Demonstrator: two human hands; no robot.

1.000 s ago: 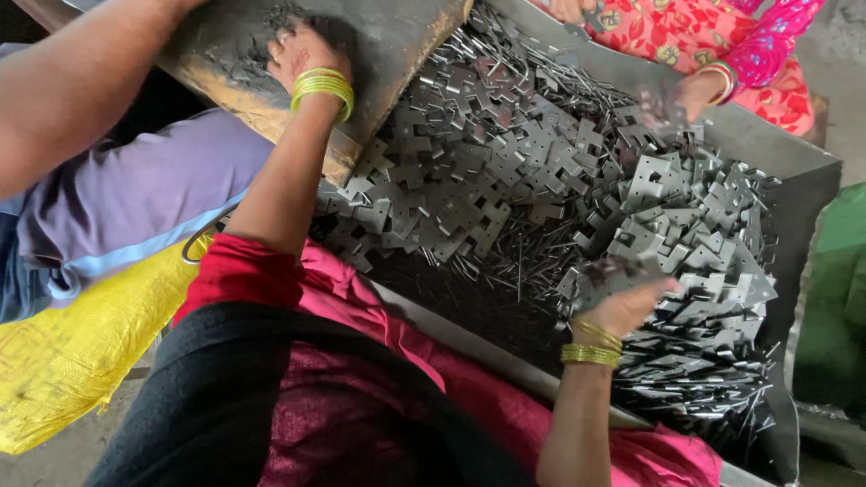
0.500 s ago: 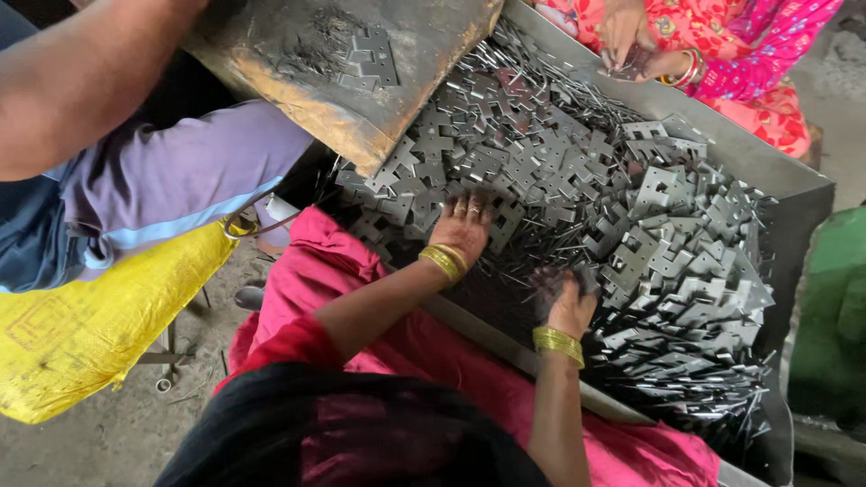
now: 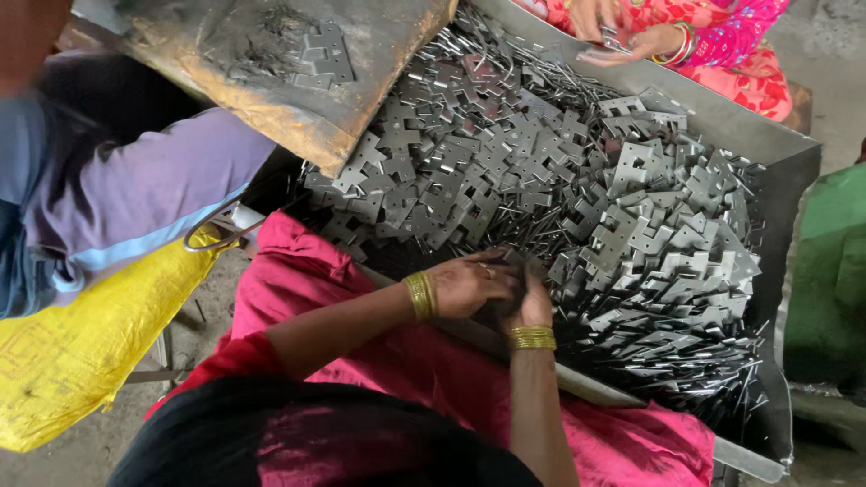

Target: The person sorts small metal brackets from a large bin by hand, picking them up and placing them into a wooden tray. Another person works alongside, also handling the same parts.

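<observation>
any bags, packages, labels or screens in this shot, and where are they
Yellow woven sack: lower left, beside the pink cloth, bulging, plain yellow.
Green sack or bag: right edge, past the metal tray, only partly in frame.
No labels, signs or screens show.

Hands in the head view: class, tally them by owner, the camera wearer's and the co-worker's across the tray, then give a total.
Wearer's hands, left hand and right hand: 2
Co-worker's hands across the tray: 2
Total: 4

Metal plates [image 3: 577,189] fill the tray [image 3: 758,135]; a board [image 3: 361,90] overlaps its left end.
</observation>
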